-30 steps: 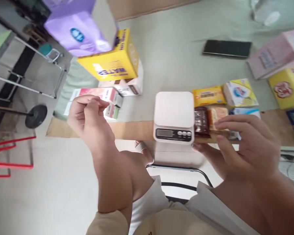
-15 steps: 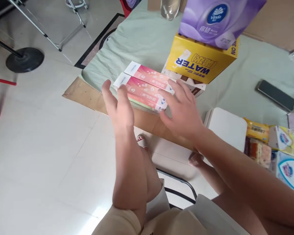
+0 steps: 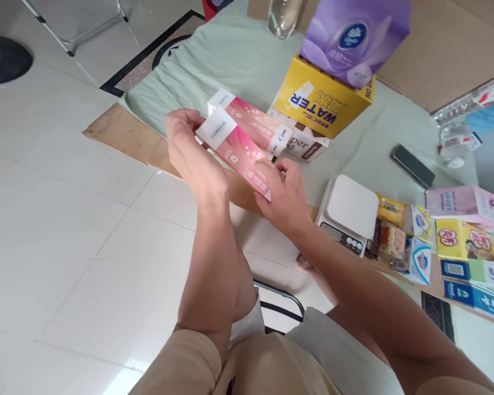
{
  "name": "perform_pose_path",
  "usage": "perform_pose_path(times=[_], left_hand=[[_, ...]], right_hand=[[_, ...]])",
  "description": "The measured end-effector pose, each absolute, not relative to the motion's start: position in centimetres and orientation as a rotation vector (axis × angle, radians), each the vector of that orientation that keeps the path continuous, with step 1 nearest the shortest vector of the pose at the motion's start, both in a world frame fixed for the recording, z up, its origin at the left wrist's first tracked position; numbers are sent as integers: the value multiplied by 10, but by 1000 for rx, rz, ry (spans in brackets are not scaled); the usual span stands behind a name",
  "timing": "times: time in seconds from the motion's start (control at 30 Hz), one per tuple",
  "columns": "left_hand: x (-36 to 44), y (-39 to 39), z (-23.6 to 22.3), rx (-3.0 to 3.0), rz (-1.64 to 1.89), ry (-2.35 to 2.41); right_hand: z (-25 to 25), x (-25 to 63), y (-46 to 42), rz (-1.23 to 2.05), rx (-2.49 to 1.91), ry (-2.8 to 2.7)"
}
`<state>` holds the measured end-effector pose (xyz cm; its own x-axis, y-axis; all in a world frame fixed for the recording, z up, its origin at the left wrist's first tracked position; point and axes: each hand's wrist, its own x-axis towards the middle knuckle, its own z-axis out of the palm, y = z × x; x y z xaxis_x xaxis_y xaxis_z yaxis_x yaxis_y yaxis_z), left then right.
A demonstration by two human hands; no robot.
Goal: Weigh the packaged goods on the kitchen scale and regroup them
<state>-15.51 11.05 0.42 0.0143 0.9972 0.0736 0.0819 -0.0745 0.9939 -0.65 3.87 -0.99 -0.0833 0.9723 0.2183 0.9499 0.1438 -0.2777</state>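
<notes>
Between my two hands is a long pink-and-white carton (image 3: 242, 149), tilted and lifted at the near table edge. My left hand (image 3: 193, 148) is closed round its white left end, the fingertips partly hidden behind it. The other end is in the grip of my right hand (image 3: 283, 192), thumb below and fingers over the top. A second pink-and-white carton (image 3: 253, 125) of the same kind lies just behind on the cloth. Beyond it, a purple tissue pack (image 3: 354, 41) sits on a yellow box (image 3: 323, 101), which rests on a white-and-brown box (image 3: 307, 144).
A kitchen scale (image 3: 349, 206) stands right of my right hand. Farther right are a phone (image 3: 413, 165), soap packs (image 3: 420, 260), a yellow carton (image 3: 465, 240) and plastic bottles (image 3: 455, 144). Brown cardboard (image 3: 123, 137) edges the green cloth (image 3: 189, 82).
Both hands have closed on the nearer pink carton, and it has come up and turned away from the one behind. The view has shifted, showing more of the table's right side.
</notes>
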Motion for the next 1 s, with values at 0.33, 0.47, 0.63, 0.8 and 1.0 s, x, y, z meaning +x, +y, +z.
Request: perform_pose_path(times=[0.33,0.47,0.63,0.8,1.0], left_hand=[[-10,8,42,1582,1205,375],[59,-44,18,1917,967,59],[140,-102,-1,2115,565,-63],[254,-126,-2,2189,437,-26],[376,-115,-7,2369,511,51]], right_hand=[[38,128,-173,159,-1871,-1454],[27,205,-276,189,-2043,-670],[4,288,-341,49,-1917,-55],[-31,370,-340,-140,-1892,-68],[-72,427,-305,-354,-2038,-203]])
